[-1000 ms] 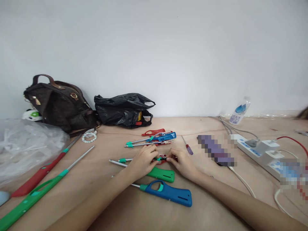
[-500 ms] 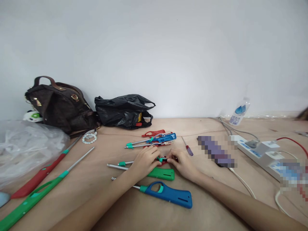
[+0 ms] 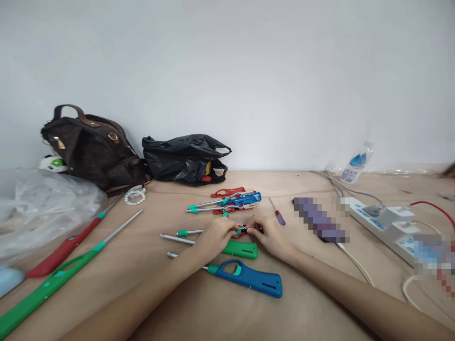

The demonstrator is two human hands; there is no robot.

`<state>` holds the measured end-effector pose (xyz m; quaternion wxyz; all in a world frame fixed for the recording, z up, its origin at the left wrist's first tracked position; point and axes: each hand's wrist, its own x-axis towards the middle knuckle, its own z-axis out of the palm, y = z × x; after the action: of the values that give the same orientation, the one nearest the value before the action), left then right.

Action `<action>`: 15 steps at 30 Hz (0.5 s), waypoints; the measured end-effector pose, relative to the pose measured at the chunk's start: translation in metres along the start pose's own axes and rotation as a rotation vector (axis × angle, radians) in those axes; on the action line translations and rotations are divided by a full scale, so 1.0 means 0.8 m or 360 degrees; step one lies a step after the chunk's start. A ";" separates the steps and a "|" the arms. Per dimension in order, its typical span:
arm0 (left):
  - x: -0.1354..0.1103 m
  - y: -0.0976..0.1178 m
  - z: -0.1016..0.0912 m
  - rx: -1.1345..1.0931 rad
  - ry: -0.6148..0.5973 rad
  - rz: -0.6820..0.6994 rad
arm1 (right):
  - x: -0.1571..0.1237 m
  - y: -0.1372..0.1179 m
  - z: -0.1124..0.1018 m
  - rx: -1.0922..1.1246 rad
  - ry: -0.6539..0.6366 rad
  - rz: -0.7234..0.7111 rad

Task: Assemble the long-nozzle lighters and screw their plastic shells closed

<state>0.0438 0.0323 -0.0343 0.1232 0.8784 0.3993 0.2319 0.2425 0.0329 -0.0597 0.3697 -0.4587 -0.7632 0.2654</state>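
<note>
Between my hands lies an opened red long-nosed lighter point(image 3: 243, 234), with thin wires, a black part and a teal piece showing; its metal tube and teal collar point(image 3: 182, 233) stick out to the left. The fingers of my left hand point(image 3: 220, 233) are closed at the teal piece, and those of my right hand point(image 3: 266, 232) pinch the black part at the handle end. Both hands hide much of the lighter. Just nearer is a green lighter point(image 3: 242, 249), partly under my left hand. Nearest me lies a blue lighter point(image 3: 256, 280).
Opened blue and red lighters point(image 3: 245, 202) lie beyond my hands, beside a screwdriver point(image 3: 277, 212). A phone point(image 3: 318, 220) and power strip point(image 3: 373, 221) are right. Left are long red point(image 3: 67, 248) and green lighters point(image 3: 53, 286). Bags point(image 3: 185, 158) stand against the wall.
The camera view has shifted slightly. My fingers have shifted a little at the opened red lighter, and both hands stay on it.
</note>
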 end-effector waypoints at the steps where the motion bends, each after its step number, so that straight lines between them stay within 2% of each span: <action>1: -0.001 0.000 0.001 0.0010 0.0022 -0.0001 | 0.000 0.000 0.000 -0.0002 -0.0001 -0.0005; 8: -0.005 0.014 0.000 0.0300 0.0205 0.0035 | -0.001 0.003 -0.002 0.0040 -0.0011 -0.0044; 15: -0.003 0.015 -0.001 0.0223 0.0192 0.0033 | -0.001 -0.001 -0.004 0.0032 -0.0007 -0.0040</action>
<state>0.0504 0.0227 -0.0296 0.0348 0.8735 0.4120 0.2572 0.2454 0.0319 -0.0576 0.3759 -0.4449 -0.7670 0.2693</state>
